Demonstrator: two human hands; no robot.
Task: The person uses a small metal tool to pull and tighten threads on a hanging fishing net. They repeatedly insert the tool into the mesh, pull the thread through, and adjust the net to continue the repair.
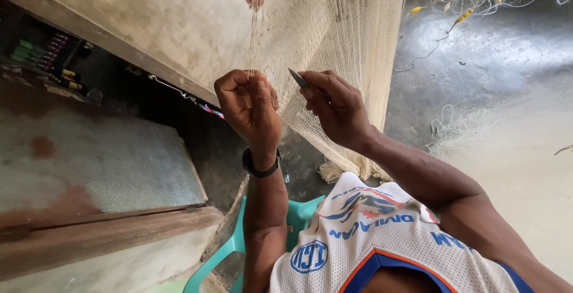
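White jersey, green plastic chair. Left hand, wristband, fist clenched on net strands. Right hand pinching a slim netting needle. Cream fishing net hanging just beyond. Concrete floor, yellow floats farthest.

1. The fishing net runs off the top edge of the frame, so what it hangs from is out of sight; its lower end bunches behind the person's shirt.
2. The left hand is closed into a fist, and whatever mesh it pinches is hidden inside the fingers.
3. Only the dark tip of the netting needle shows above the right hand; the rest lies under the fingers.
4. The green plastic chair is mostly covered by arm and torso.
5. Small objects on the dark shelf, upper left, are too dim to identify.
6. The yellow floats, upper right, are tiny and partly cropped.
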